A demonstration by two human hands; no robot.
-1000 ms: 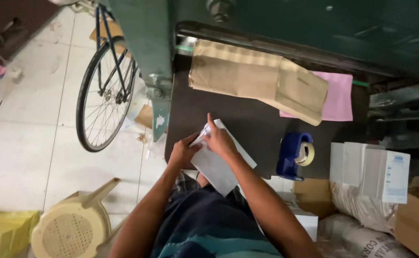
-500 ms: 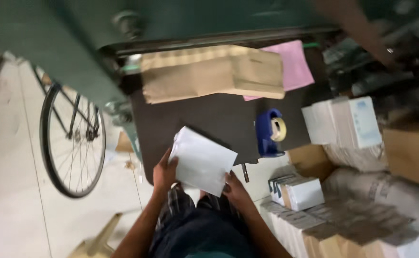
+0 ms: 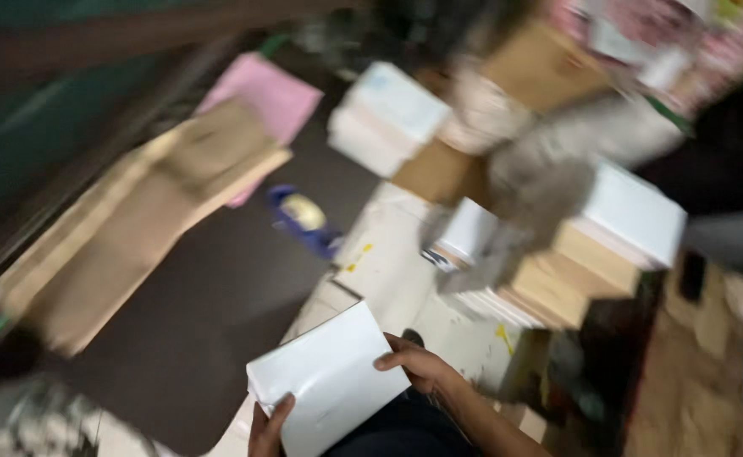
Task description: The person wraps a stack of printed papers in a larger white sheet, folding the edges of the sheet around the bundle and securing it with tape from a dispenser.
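Note:
A white stack of paper sheets [image 3: 325, 381] rests in both my hands, low in the blurred head view. My left hand [image 3: 267, 430] grips its near bottom edge, fingers curled over the corner. My right hand [image 3: 418, 364] holds its right edge with the fingers laid on top. The stack hangs over the edge of a dark table [image 3: 210, 313], above my lap.
Brown paper wrappers [image 3: 134, 220] and a pink sheet [image 3: 270, 97] lie on the table's far side. A blue tape dispenser [image 3: 303, 218] sits near the middle. White paper bundles [image 3: 625, 211] and cardboard boxes [image 3: 549, 72] are piled to the right.
The view has swung sharply right and blurred. The paper stack has stayed in both hands while it moved off the table toward the piles at the right.

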